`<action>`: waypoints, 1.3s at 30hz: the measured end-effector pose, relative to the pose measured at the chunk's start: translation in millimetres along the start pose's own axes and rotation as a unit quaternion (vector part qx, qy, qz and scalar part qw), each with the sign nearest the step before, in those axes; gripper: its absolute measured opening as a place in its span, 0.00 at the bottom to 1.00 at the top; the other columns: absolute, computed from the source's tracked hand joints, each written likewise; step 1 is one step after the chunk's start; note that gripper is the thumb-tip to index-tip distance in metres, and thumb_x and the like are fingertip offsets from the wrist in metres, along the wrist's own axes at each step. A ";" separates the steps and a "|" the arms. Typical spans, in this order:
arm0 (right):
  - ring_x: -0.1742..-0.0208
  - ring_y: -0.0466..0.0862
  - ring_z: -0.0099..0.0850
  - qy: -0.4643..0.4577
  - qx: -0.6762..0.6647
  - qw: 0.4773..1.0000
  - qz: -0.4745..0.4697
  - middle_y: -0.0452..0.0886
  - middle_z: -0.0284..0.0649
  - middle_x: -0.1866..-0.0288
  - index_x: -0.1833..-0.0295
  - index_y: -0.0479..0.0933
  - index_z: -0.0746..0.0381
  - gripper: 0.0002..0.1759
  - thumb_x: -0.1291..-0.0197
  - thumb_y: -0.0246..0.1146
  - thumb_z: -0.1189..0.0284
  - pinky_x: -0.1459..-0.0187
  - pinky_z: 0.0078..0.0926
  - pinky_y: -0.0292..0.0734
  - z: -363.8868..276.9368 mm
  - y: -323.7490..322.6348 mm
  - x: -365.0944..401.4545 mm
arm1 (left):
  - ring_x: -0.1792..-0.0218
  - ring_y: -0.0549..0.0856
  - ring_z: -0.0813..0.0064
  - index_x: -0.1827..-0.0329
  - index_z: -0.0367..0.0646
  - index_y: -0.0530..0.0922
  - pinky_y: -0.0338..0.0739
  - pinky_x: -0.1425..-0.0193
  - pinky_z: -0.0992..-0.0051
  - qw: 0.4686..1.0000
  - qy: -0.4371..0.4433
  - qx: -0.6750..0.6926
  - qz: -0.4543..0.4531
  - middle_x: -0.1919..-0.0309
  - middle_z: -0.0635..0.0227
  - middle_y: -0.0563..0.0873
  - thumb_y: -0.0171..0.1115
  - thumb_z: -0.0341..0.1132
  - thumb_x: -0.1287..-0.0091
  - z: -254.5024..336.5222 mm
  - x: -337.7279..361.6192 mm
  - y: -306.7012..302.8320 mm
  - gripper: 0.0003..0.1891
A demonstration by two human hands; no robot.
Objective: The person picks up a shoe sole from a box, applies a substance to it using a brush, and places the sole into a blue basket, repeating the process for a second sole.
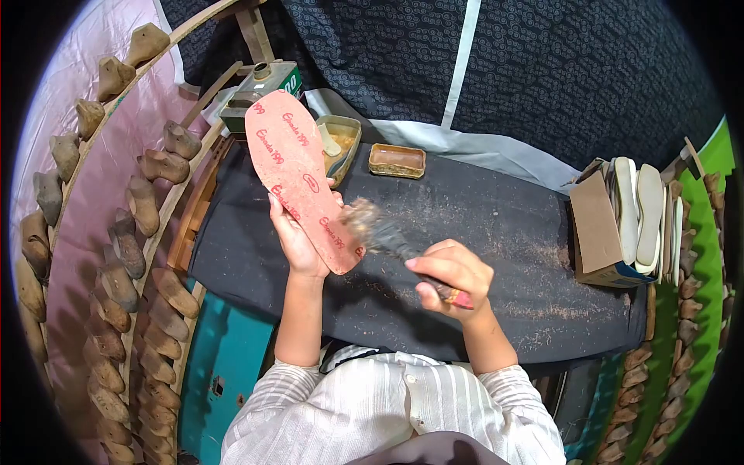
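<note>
A pink insole printed with red lettering is held up over the table by my left hand, thumb along its near edge and fingers mostly hidden behind it. My right hand is closed around the handle of a brush, whose handle end is red and yellow. The brush head is smeared by motion and overlaps the lower right edge of the insole. Behind the insole stands an open tub with a yellowish substance and a pale flat piece in it.
A small brown tray lies at the table's back. At right, a cardboard box holds several pale soles. Shavings litter the dark tabletop. A green metal can stands back left. Wooden shoe lasts line racks on both sides.
</note>
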State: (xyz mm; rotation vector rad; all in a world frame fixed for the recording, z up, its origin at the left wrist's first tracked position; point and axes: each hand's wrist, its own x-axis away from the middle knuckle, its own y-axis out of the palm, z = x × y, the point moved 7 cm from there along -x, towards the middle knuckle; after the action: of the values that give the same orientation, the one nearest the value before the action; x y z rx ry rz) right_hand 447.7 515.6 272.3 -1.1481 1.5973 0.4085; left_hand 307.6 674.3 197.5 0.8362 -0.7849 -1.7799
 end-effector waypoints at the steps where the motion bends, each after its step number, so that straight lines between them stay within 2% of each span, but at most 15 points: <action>1: 0.74 0.80 0.33 -0.001 -0.025 1.000 -0.015 0.79 0.40 0.73 0.62 0.81 0.67 0.12 0.55 0.68 0.75 0.71 0.27 0.76 -1.8 5.6 -1.2 | 0.64 0.77 0.68 0.43 0.40 0.67 0.78 0.63 0.63 1.000 -0.007 0.001 0.007 0.56 0.61 0.76 0.35 0.61 0.31 -2.2 0.3 -1.2 0.32; 2: 0.72 0.80 0.33 -0.003 -0.050 0.998 -0.030 0.79 0.40 0.72 0.61 0.81 0.66 0.15 0.59 0.71 0.78 0.69 0.27 0.77 -3.6 11.0 -2.4 | 0.64 0.78 0.67 0.43 0.39 0.68 0.79 0.63 0.63 1.000 -0.014 0.002 0.013 0.57 0.60 0.76 0.35 0.62 0.31 -4.3 0.6 -1.9 0.33; 6: 0.74 0.77 0.32 -0.001 -0.044 0.995 -0.089 0.76 0.38 0.73 0.60 0.80 0.65 0.16 0.61 0.71 0.80 0.72 0.27 0.74 -0.8 27.9 11.2 | 0.64 0.76 0.67 0.42 0.39 0.67 0.76 0.62 0.64 1.000 -0.002 0.020 -0.009 0.56 0.61 0.76 0.35 0.61 0.31 -1.1 1.2 5.5 0.33; 8: 0.78 0.75 0.31 -0.003 -0.052 0.996 -0.076 0.73 0.37 0.77 0.63 0.80 0.64 0.14 0.60 0.71 0.79 0.74 0.27 0.72 -0.4 23.8 12.4 | 0.64 0.76 0.68 0.42 0.40 0.66 0.75 0.62 0.64 1.000 0.007 0.022 -0.007 0.56 0.61 0.76 0.35 0.61 0.31 2.2 -0.6 2.5 0.32; 10: 0.80 0.73 0.31 0.025 -0.030 0.992 -0.119 0.72 0.36 0.80 0.66 0.79 0.63 0.11 0.60 0.70 0.78 0.76 0.27 0.70 4.6 20.7 14.0 | 0.64 0.76 0.68 0.42 0.40 0.66 0.74 0.62 0.64 1.000 0.015 0.023 -0.005 0.56 0.61 0.76 0.35 0.61 0.31 5.8 -1.6 -0.7 0.32; 15: 0.84 0.74 0.29 0.063 0.040 0.996 -0.051 0.74 0.36 0.83 0.74 0.77 0.63 0.06 0.61 0.67 0.80 0.79 0.24 0.69 11.1 -1.4 6.9 | 0.64 0.76 0.68 0.42 0.41 0.67 0.73 0.63 0.63 1.000 -0.018 0.005 -0.020 0.57 0.62 0.76 0.34 0.61 0.31 2.5 0.3 -2.7 0.32; 20: 0.78 0.79 0.32 0.054 0.043 0.997 0.032 0.80 0.40 0.74 0.66 0.80 0.66 0.10 0.59 0.68 0.79 0.74 0.24 0.74 4.1 -13.6 0.7 | 0.63 0.76 0.69 0.43 0.41 0.68 0.75 0.62 0.64 0.995 -0.083 0.012 -0.057 0.57 0.62 0.76 0.34 0.63 0.32 -18.5 10.5 4.8 0.33; 22: 0.75 0.80 0.33 0.041 0.045 0.997 0.054 0.81 0.40 0.72 0.63 0.80 0.67 0.12 0.58 0.68 0.78 0.72 0.25 0.76 2.2 -14.0 -6.5 | 0.64 0.79 0.69 0.44 0.39 0.70 0.76 0.61 0.65 0.990 -0.136 -0.019 0.026 0.58 0.62 0.78 0.32 0.64 0.33 -29.2 18.1 4.6 0.36; 26: 0.68 0.82 0.35 0.019 0.089 0.993 0.071 0.83 0.42 0.63 0.55 0.79 0.66 0.17 0.55 0.70 0.77 0.66 0.26 0.78 6.7 -12.7 -22.8 | 0.64 0.80 0.68 0.42 0.40 0.69 0.78 0.60 0.66 0.981 -0.175 0.010 -0.084 0.56 0.61 0.79 0.31 0.63 0.32 -48.3 24.8 6.0 0.35; 29: 0.68 0.82 0.34 0.022 0.109 0.991 0.075 0.83 0.41 0.63 0.54 0.79 0.65 0.18 0.54 0.70 0.77 0.66 0.27 0.78 9.6 -6.6 -33.9 | 0.64 0.80 0.68 0.42 0.40 0.69 0.78 0.60 0.66 0.981 -0.185 -0.010 -0.056 0.57 0.60 0.79 0.30 0.62 0.31 -55.6 28.8 5.6 0.34; 32: 0.69 0.81 0.34 0.036 0.092 0.995 0.034 0.82 0.40 0.66 0.55 0.79 0.65 0.16 0.54 0.69 0.78 0.67 0.27 0.77 16.0 9.9 -30.1 | 0.63 0.80 0.68 0.42 0.41 0.69 0.78 0.59 0.66 0.984 -0.170 -0.038 -0.033 0.56 0.61 0.80 0.31 0.63 0.31 -48.9 28.0 7.0 0.34; 34: 0.71 0.81 0.34 0.030 0.070 0.997 0.010 0.81 0.41 0.69 0.56 0.79 0.65 0.16 0.55 0.68 0.80 0.68 0.28 0.77 13.3 20.0 -18.4 | 0.60 0.80 0.68 0.42 0.42 0.69 0.77 0.57 0.65 0.983 -0.168 0.060 -0.029 0.57 0.62 0.80 0.31 0.62 0.31 -43.8 23.3 6.6 0.34; 35: 0.72 0.81 0.34 0.040 0.042 0.998 -0.001 0.82 0.44 0.67 0.60 0.80 0.68 0.13 0.55 0.66 0.82 0.70 0.26 0.76 12.9 23.4 -10.1 | 0.58 0.80 0.68 0.43 0.42 0.70 0.77 0.56 0.64 0.986 -0.162 0.037 -0.021 0.56 0.63 0.80 0.32 0.62 0.31 -40.2 21.6 7.2 0.33; 36: 0.75 0.79 0.33 0.044 0.032 0.998 -0.017 0.80 0.43 0.72 0.61 0.80 0.68 0.13 0.57 0.66 0.83 0.72 0.26 0.75 9.7 26.4 -4.3 | 0.59 0.80 0.69 0.45 0.42 0.71 0.77 0.56 0.66 0.987 -0.159 -0.004 0.015 0.56 0.63 0.80 0.32 0.62 0.31 -43.2 16.5 -15.5 0.33; 39: 0.78 0.75 0.34 0.047 0.003 0.997 -0.063 0.76 0.40 0.76 0.59 0.78 0.67 0.17 0.59 0.69 0.81 0.73 0.28 0.73 0.5 30.6 12.5 | 0.61 0.80 0.70 0.46 0.40 0.71 0.77 0.57 0.66 0.992 -0.125 -0.027 -0.005 0.57 0.63 0.79 0.32 0.63 0.31 -33.9 9.0 -25.6 0.34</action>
State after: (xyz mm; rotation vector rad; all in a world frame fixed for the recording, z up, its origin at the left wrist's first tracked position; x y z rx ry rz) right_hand 423.1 524.8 252.3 -1.2713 1.5950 0.2712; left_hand 320.2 669.1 156.2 0.5891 -0.8913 -1.9301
